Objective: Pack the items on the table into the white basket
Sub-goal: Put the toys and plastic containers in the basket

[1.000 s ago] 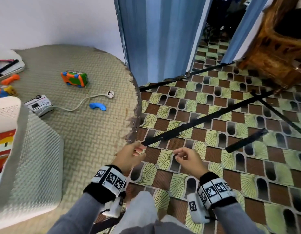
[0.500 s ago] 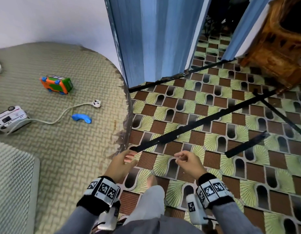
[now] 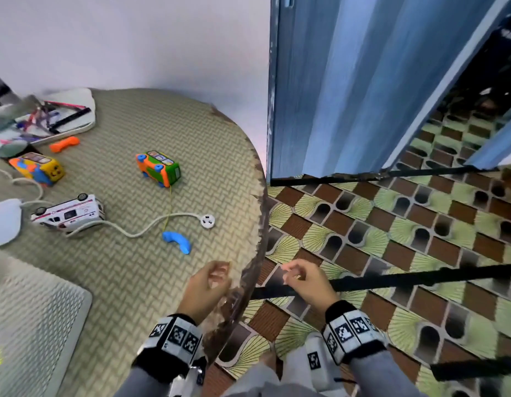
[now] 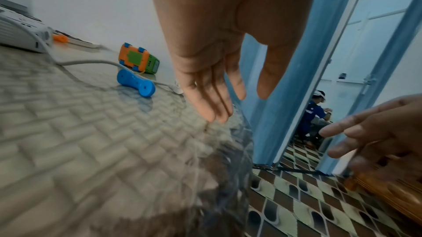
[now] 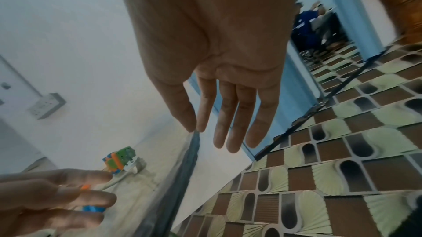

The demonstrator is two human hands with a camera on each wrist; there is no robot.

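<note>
My left hand (image 3: 218, 277) hovers over the near right edge of the round table (image 3: 151, 282), empty, fingers relaxed. My right hand (image 3: 291, 275) hangs beside it over the tiled floor, also empty. A blue toy handset (image 3: 176, 242) lies just beyond the left hand; the left wrist view shows this blue handset (image 4: 136, 83) ahead of the fingers (image 4: 212, 107). Farther back are an orange-green toy bus (image 3: 158, 168), a white toy ambulance (image 3: 68, 213), a yellow-orange toy (image 3: 36, 167) and an orange handset (image 3: 64, 144). The white mesh basket (image 3: 33, 325) fills the lower left.
A white cord ends in a round plug (image 3: 207, 220) between the bus and the blue handset. A tray of pens (image 3: 62, 116) sits at the far left. A blue door (image 3: 334, 96) stands right of the table. Black straps (image 3: 420, 279) cross the floor.
Both hands have risen toward the table, and the left one now sits over its edge. The view has swung so more toys and the basket show. Both hands stay empty.
</note>
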